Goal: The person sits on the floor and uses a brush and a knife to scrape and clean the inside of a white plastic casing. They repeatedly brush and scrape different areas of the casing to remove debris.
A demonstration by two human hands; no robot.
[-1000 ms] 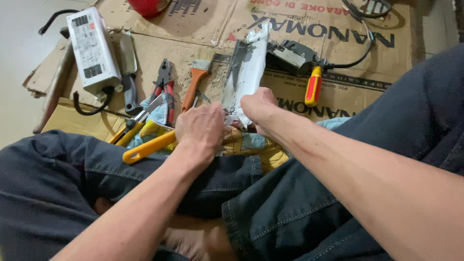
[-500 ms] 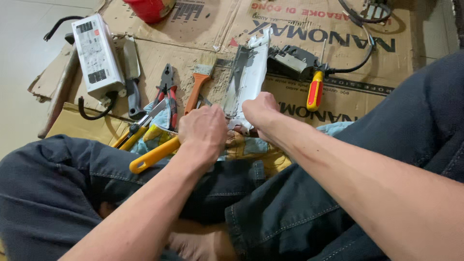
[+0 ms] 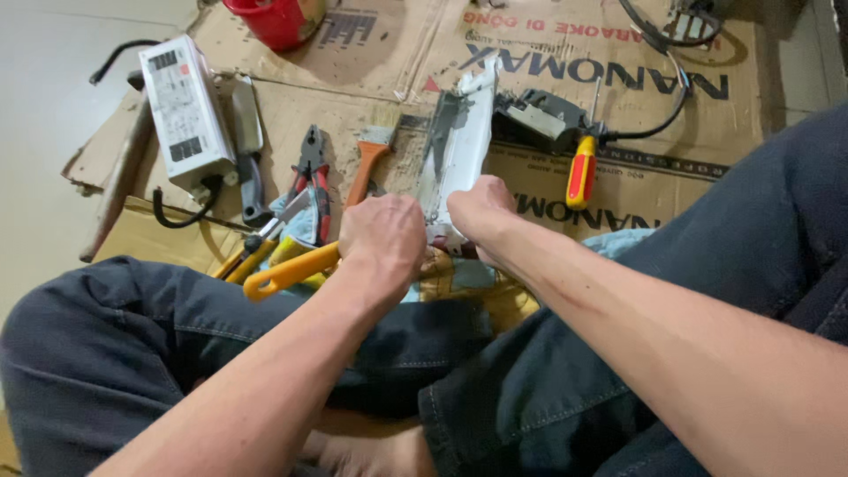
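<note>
I sit cross-legged on the floor with both hands together above my lap. My right hand (image 3: pixel 481 212) grips the near end of a long white metal housing (image 3: pixel 461 146) that points away from me over the cardboard. My left hand (image 3: pixel 384 234) is closed on a yellow-handled tool (image 3: pixel 287 272) whose handle sticks out to the left; its working end is hidden between my hands. A blue and yellow cloth (image 3: pixel 468 283) lies under my hands.
Flattened cardboard (image 3: pixel 654 168) covers the floor. On it lie a white rectangular power unit with a black cable (image 3: pixel 181 110), red-handled pliers (image 3: pixel 314 172), an orange-handled brush (image 3: pixel 367 163), a red and yellow screwdriver (image 3: pixel 579 172), a black part (image 3: pixel 543 115), a red bucket (image 3: pixel 278 19) and a wooden handle (image 3: pixel 115 190).
Both hands stay clasped at the near end of the white housing. The camera view has drifted slightly, so everything sits a little lower in the frame.
</note>
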